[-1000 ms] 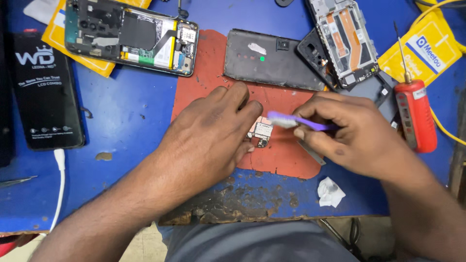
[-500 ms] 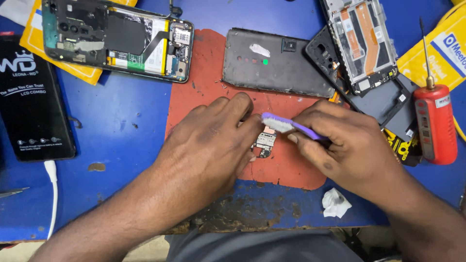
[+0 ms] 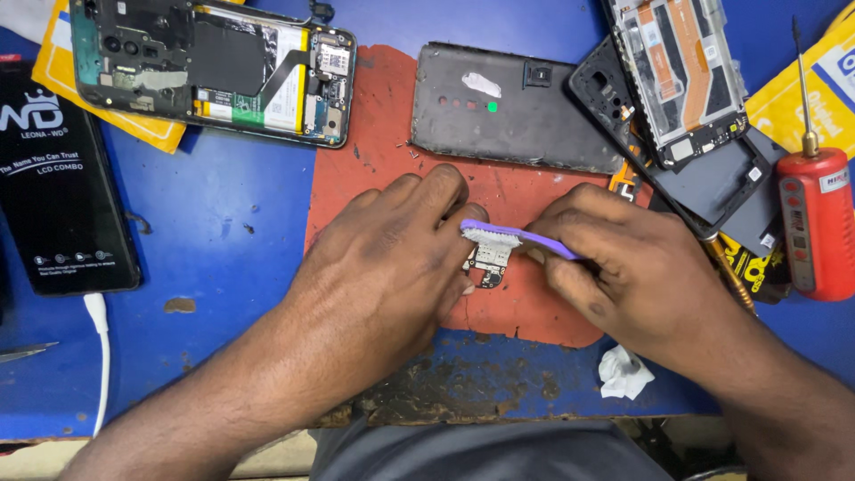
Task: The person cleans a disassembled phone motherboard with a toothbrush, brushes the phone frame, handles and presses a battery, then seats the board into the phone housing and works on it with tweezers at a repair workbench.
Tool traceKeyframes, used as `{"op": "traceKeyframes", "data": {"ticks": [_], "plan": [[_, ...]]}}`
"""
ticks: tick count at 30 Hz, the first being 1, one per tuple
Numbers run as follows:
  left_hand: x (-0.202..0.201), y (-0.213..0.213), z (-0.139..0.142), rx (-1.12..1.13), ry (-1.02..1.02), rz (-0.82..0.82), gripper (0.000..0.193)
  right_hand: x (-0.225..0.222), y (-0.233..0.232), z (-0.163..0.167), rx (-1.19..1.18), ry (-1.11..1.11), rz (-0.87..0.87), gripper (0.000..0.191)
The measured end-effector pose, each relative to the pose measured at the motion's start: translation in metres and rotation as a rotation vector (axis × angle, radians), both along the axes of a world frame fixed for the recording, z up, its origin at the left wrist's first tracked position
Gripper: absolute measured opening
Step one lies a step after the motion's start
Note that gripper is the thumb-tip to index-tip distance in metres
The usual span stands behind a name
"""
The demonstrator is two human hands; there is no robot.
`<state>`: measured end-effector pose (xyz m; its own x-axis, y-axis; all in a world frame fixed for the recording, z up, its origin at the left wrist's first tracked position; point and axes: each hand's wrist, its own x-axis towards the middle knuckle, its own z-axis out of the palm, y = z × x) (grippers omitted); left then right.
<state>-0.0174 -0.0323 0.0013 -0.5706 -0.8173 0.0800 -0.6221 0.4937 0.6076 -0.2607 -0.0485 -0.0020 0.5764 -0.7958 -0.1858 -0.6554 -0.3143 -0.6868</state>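
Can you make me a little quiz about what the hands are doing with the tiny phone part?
1. True or false: the left hand pins the small circuit board down on the red mat.
2. What does the right hand hold? A) purple brush B) red screwdriver C) white cable
3. Fill in: the brush's bristle end rests on the small ____.

Key:
1. True; its fingers press the board's left edge.
2. A; the purple brush is in its fingers, while the red screwdriver lies apart at the right.
3. Circuit board.
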Motion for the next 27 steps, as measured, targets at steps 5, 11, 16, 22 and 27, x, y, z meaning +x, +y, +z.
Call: {"op": "traceKeyframes", "data": {"ticks": [5, 11, 16, 22, 27], "plan": [[0.0001, -0.0002, -0.0007, 0.010, 0.017, 0.009, 0.020, -0.0002, 0.0003, -0.0011, -0.005, 0.052, 0.013, 0.022], [0.0006, 0.0006, -0.0005, 0.010, 0.035, 0.014, 0.020, -0.0012, 0.0011, -0.0033, 0.003, 0.063, 0.022, 0.020], [0.0014, 0.0013, 0.0003, -0.004, 0.051, 0.016, 0.021, -0.0002, 0.0008, -0.0030, -0.012, 0.057, 0.027, 0.021], [0.0011, 0.0014, -0.0011, 0.025, -0.002, 0.011, 0.019, 0.0018, -0.0023, 0.0005, 0.003, 0.009, 0.000, 0.018], [0.0017, 0.0007, -0.0035, 0.005, 0.075, 0.003, 0.024, 0.0066, 0.0017, -0.0046, -0.118, -0.065, -0.116, 0.014]]}}
